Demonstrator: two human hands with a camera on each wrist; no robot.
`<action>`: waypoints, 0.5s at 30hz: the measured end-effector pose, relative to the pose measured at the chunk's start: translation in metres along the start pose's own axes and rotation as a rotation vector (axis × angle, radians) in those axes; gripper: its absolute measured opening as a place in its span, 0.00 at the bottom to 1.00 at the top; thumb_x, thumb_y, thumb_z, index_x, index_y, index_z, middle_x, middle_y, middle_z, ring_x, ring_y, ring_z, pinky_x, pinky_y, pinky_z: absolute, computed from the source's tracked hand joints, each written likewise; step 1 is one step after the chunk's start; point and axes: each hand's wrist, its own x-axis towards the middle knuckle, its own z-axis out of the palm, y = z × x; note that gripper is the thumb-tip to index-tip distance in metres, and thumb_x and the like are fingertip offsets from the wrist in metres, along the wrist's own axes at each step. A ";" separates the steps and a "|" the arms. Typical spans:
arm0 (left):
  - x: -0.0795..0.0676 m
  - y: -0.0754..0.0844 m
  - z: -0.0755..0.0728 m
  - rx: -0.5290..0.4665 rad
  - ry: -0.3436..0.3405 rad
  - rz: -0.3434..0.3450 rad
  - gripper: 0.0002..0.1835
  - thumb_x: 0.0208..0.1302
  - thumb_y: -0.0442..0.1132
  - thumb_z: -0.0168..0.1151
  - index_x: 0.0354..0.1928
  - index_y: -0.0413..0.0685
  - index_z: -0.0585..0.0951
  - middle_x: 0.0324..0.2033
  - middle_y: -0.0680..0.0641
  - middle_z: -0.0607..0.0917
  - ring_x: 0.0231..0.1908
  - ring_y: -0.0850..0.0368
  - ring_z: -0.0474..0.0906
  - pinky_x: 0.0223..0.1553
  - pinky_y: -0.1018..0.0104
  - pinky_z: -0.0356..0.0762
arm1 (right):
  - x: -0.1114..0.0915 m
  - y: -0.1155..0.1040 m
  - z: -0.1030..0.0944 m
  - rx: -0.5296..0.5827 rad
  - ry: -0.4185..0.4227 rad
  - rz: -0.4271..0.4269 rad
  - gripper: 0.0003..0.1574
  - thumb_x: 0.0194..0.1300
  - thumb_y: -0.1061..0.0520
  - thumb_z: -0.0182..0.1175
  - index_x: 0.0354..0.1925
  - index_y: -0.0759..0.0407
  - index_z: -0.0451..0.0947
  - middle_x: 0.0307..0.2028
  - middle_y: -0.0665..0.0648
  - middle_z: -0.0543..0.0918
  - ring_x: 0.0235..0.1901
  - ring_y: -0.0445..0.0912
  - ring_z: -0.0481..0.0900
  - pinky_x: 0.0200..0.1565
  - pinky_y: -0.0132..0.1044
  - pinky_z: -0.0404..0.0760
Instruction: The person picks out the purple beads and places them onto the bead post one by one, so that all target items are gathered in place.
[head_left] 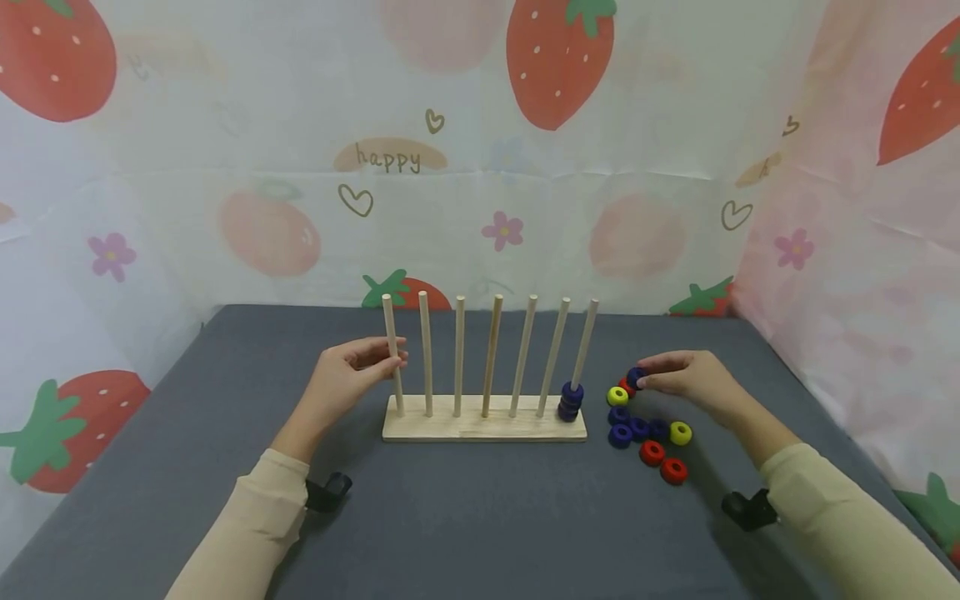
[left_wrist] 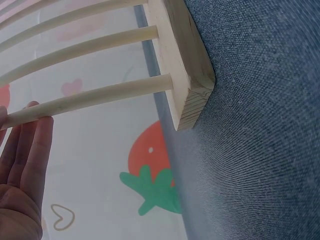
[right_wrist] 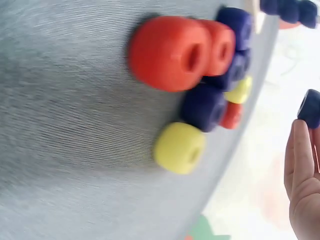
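Note:
A wooden base [head_left: 450, 428] carries a row of several upright pegs. My left hand [head_left: 358, 367] holds the leftmost peg [head_left: 389, 333] near its upper part; the left wrist view shows the fingers [left_wrist: 37, 145] against that peg. On the rightmost peg [head_left: 587, 337] sits a short stack of dark blue beads [head_left: 570, 402]. To the right of the base, my right hand [head_left: 690, 379] pinches a dark blue bead [head_left: 636, 377] between thumb and fingertips. In the right wrist view this blue bead [right_wrist: 311, 107] is raised off the table.
Loose beads lie right of the base: red beads [head_left: 673, 471], yellow beads [head_left: 680, 432] and several blue beads [head_left: 620, 436]. A grey cloth [head_left: 480, 517] covers the table. Behind it hangs a strawberry-print curtain [head_left: 450, 217].

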 end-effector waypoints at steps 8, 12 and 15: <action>0.000 0.002 -0.001 0.018 -0.004 -0.009 0.20 0.68 0.40 0.65 0.60 0.41 0.81 0.51 0.35 0.86 0.44 0.69 0.85 0.50 0.63 0.87 | -0.004 -0.027 -0.014 0.000 -0.006 -0.052 0.37 0.64 0.41 0.67 0.64 0.60 0.76 0.60 0.59 0.82 0.51 0.38 0.82 0.61 0.44 0.81; 0.000 0.002 0.000 0.010 -0.007 -0.012 0.20 0.68 0.40 0.65 0.60 0.40 0.81 0.52 0.33 0.85 0.44 0.67 0.86 0.51 0.59 0.86 | -0.005 -0.039 -0.019 -0.015 0.007 -0.071 0.36 0.64 0.41 0.67 0.63 0.59 0.77 0.52 0.51 0.85 0.46 0.33 0.82 0.58 0.40 0.84; 0.000 0.002 0.000 0.008 -0.006 -0.012 0.20 0.68 0.40 0.65 0.60 0.40 0.81 0.52 0.33 0.85 0.44 0.67 0.86 0.51 0.59 0.86 | -0.006 -0.046 -0.021 -0.019 0.011 -0.088 0.34 0.64 0.42 0.67 0.62 0.60 0.77 0.49 0.47 0.86 0.45 0.33 0.82 0.56 0.37 0.84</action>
